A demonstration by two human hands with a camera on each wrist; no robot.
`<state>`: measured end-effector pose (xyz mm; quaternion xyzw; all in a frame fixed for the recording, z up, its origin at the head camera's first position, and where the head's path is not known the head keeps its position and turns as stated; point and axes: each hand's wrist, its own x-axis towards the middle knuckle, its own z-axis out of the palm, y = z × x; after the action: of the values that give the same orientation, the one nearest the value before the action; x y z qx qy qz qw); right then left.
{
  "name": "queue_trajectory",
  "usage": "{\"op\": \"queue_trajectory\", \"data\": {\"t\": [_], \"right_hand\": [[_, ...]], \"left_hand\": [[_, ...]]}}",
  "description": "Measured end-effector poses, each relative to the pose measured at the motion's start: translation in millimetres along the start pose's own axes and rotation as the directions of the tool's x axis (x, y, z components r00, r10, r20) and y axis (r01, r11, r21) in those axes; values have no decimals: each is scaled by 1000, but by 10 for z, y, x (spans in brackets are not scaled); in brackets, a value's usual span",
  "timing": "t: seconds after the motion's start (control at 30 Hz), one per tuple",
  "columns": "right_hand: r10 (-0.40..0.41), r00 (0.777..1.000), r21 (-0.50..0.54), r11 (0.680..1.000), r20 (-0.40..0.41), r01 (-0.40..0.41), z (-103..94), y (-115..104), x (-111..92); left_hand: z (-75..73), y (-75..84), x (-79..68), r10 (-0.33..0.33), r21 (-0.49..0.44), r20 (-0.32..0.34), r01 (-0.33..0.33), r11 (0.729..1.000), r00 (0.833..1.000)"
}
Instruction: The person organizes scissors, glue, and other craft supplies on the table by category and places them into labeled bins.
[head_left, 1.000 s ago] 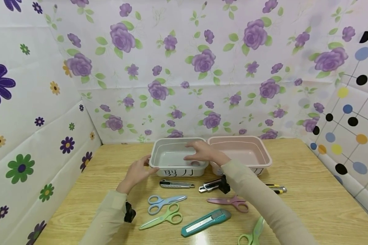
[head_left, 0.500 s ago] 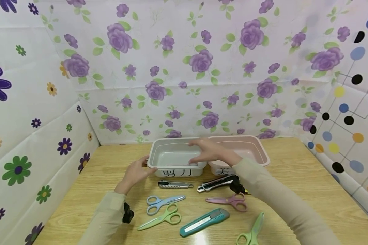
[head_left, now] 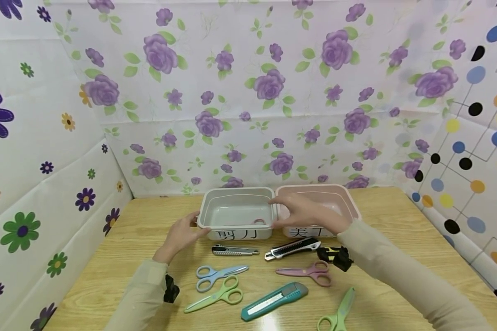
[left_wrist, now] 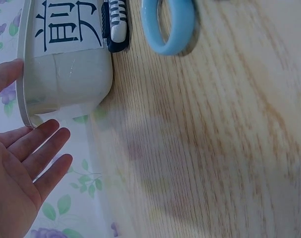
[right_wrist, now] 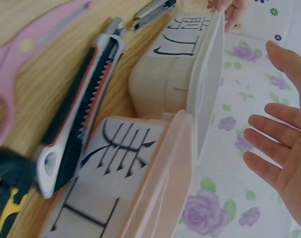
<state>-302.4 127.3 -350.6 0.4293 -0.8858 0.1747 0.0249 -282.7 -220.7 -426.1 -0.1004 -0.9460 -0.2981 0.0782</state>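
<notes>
Okay, I see left hand [head_left: 182, 236] spread, touching left end of grey bin [head_left: 232, 227]; right hand [head_left: 304, 213] spread over pink bin [head_left: 320, 196], just right of grey bin. Pink loop [head_left: 259, 221] inside grey bin, slim cutter [head_left: 235, 250] on desk [head_left: 153, 218] in front of it.

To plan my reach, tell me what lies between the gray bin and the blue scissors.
A box cutter lies between the gray bin and the blue scissors, as the head view shows; the left wrist view shows one end of it there.
</notes>
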Motion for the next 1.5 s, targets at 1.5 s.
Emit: {"op": "queue_trajectory", "data": {"t": [1.5], "right_hand": [[103,992,68,992,71,-108,468,77,-1675]], "left_hand": [[25,-20,3,-19,-3,-2,19,1000,1000]]}}
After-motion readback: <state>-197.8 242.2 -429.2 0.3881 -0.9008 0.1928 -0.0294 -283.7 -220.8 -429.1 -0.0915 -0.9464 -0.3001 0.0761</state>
